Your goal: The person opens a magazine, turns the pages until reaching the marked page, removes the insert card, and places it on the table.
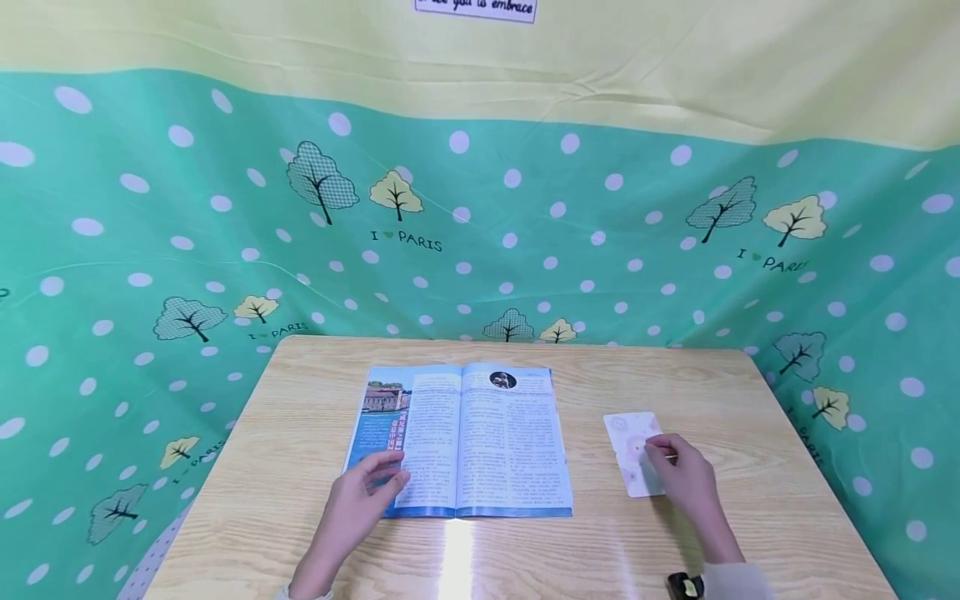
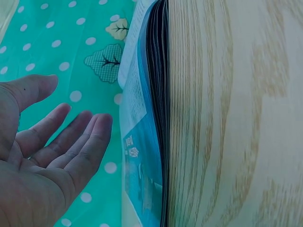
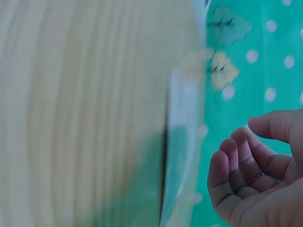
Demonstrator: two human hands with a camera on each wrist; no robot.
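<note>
An open magazine (image 1: 510, 442) lies flat on the wooden table, with a photo on its left page and columns of print. My left hand (image 1: 356, 496) hovers by the magazine's lower left corner, fingers loosely bent and holding nothing. In the left wrist view, the fingers (image 2: 87, 146) look apart from the pages. To the right lies a small thin white rectangle with pale pink round patterns (image 1: 626, 458); its exact kind is unclear. Above its right edge is my right hand (image 1: 690, 479), thumb close to the index fingertip. Nothing shows between these fingers in the right wrist view.
The wooden table (image 1: 315, 392) reaches back to a green dotted curtain (image 1: 510, 242) that hangs behind and at both sides. A dark band (image 1: 684, 586) sits at my right wrist. Bright light reflects off the table's front.
</note>
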